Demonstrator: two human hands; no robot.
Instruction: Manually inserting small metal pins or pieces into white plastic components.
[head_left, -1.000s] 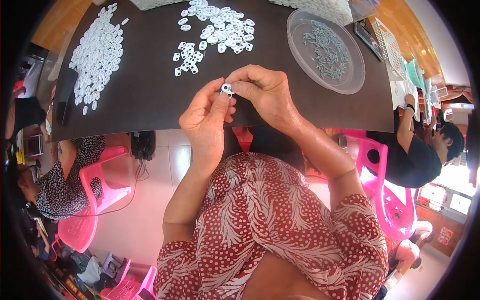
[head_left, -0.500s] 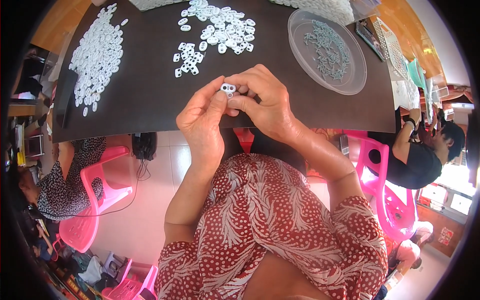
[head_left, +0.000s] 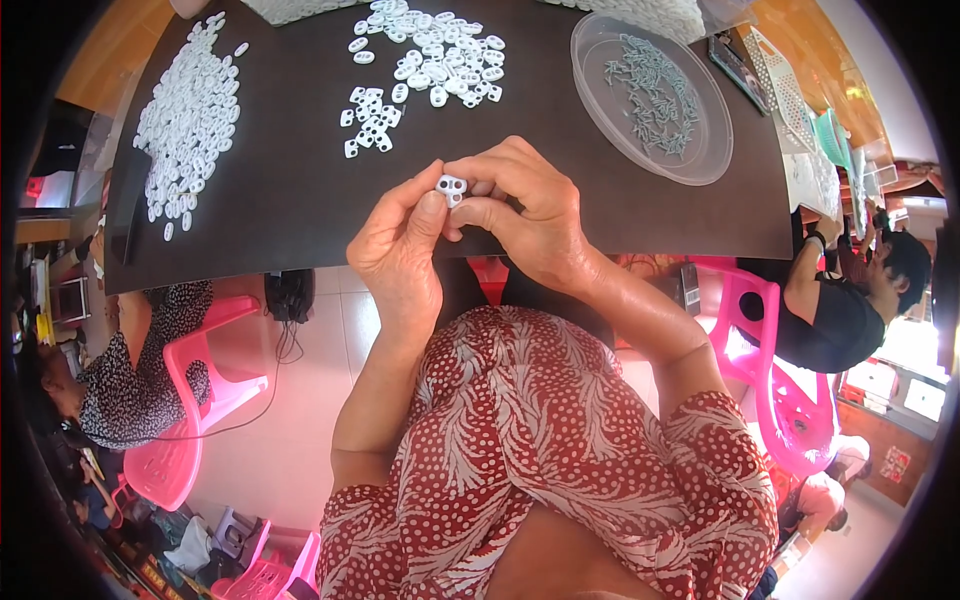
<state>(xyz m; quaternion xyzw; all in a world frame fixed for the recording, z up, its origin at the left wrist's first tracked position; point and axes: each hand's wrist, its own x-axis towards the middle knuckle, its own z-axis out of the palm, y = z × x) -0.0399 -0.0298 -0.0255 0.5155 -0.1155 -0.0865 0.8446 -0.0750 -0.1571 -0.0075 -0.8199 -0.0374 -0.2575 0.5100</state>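
Observation:
Above the table's near edge, my two hands meet around a small white plastic piece with dark round holes (head_left: 453,186). My left hand (head_left: 398,240) pinches it from the left between thumb and fingers. From the right, my right hand (head_left: 535,205) is closed with thumb and curled fingers at the piece's edge; its exact grip is partly hidden. Beyond the hands lies a small cluster of similar white pieces with dark holes (head_left: 372,130). Farther back is a larger heap of white oval pieces (head_left: 437,60).
A big pile of white oval pieces (head_left: 190,130) covers the table's left side. At right, a round clear plastic tray (head_left: 700,165) holds many small grey screws (head_left: 655,95), with a phone (head_left: 740,75) beside it. Other people sit left and right near pink plastic chairs (head_left: 170,455).
The white piece has tilted slightly between my fingers, and a lower hole now shows darker. Both hands have shifted a little to the left in view.

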